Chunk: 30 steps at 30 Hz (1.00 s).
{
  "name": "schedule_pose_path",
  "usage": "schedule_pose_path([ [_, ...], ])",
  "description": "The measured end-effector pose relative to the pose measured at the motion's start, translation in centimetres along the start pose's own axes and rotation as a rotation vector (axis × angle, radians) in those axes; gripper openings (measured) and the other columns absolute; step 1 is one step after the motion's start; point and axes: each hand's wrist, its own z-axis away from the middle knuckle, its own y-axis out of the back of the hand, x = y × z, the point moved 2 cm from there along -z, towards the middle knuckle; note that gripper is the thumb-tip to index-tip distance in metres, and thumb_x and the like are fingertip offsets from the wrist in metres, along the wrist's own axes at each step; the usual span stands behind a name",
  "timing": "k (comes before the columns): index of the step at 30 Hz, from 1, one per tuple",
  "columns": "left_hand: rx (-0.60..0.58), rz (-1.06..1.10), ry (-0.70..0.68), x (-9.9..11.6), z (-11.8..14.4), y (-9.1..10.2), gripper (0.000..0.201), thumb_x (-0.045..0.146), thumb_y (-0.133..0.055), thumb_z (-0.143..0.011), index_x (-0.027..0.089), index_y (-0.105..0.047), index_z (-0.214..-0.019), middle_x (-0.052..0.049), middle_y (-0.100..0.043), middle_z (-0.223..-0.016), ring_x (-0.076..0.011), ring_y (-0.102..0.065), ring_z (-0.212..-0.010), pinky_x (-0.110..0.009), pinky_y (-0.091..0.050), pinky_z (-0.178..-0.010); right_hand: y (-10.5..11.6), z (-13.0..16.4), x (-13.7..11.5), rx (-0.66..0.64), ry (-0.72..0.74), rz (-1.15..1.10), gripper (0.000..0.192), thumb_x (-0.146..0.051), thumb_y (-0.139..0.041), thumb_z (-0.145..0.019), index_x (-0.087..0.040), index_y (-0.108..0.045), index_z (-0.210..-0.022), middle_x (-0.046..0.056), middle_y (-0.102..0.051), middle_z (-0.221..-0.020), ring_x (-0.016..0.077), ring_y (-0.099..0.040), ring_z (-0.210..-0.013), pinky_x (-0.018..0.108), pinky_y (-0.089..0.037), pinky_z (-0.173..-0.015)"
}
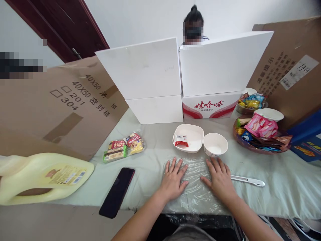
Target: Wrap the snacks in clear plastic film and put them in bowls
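Observation:
A sheet of clear plastic film (197, 180) lies wrinkled on the cloth-covered table, reaching over its front edge. My left hand (173, 179) rests flat on the film's left part, fingers spread. On its right part lies my right hand (218, 179), also flat with the fingers apart. Just beyond them stand a square white dish (194, 137) holding a small red and white packet (181, 140), and a round white bowl (215, 144) beside it. Partly under my right hand's side, a white knife-like tool (248, 180) points to the right.
At left are a pale yellow jug (62, 167), a black phone (117, 192) and wrapped snacks (124, 147). A glass bowl of snacks (260, 150) stands at right. White boxes (152, 80) and brown cartons (57, 110) wall the back and sides. A person (194, 26) is behind.

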Motion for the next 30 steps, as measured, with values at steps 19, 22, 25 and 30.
schedule_pose_path([
  [19,0.149,-0.084,0.069,1.2,-6.2,2.9,0.048,0.027,-0.057,-0.089,0.029,-0.049,-0.137,-0.005,-0.038,-0.149,-0.0339,-0.037,-0.129,-0.052,-0.040,-0.101,1.4,-0.3,-3.1,0.013,0.284,-0.190,0.018,-0.024,-0.051,-0.092,-0.020,-0.064,-0.104,0.007,-0.063,-0.096,0.0227,-0.054,-0.091,0.036,-0.041,-0.083],
  [22,0.158,-0.120,0.117,0.3,-8.3,2.8,0.050,0.032,-0.058,-0.089,0.029,-0.048,-0.138,-0.005,-0.040,-0.148,-0.0339,-0.040,-0.125,-0.050,-0.041,-0.099,0.9,-0.9,-2.7,0.018,0.226,-0.171,0.028,-0.028,-0.055,-0.089,-0.019,-0.062,-0.115,0.010,-0.063,-0.111,0.0267,-0.052,-0.106,0.041,-0.037,-0.094],
  [25,0.178,-0.135,0.157,-0.5,-9.5,2.6,0.054,0.034,-0.059,-0.088,0.026,-0.046,-0.140,-0.008,-0.038,-0.150,-0.0351,-0.039,-0.127,-0.050,-0.042,-0.098,0.7,-2.0,-1.9,-0.032,0.149,-0.127,0.046,-0.040,-0.060,-0.085,-0.019,-0.057,-0.127,0.012,-0.056,-0.130,0.0318,-0.042,-0.125,0.046,-0.029,-0.105],
  [30,0.258,-0.103,0.143,-0.2,-8.6,2.4,0.046,0.029,-0.056,-0.090,0.019,-0.050,-0.135,-0.013,-0.039,-0.148,-0.0338,-0.039,-0.130,-0.050,-0.038,-0.102,0.0,-3.1,-1.1,-0.155,0.098,-0.020,0.073,-0.058,-0.059,-0.079,-0.021,-0.047,-0.140,0.013,-0.039,-0.149,0.0384,-0.025,-0.139,0.055,-0.019,-0.110],
])
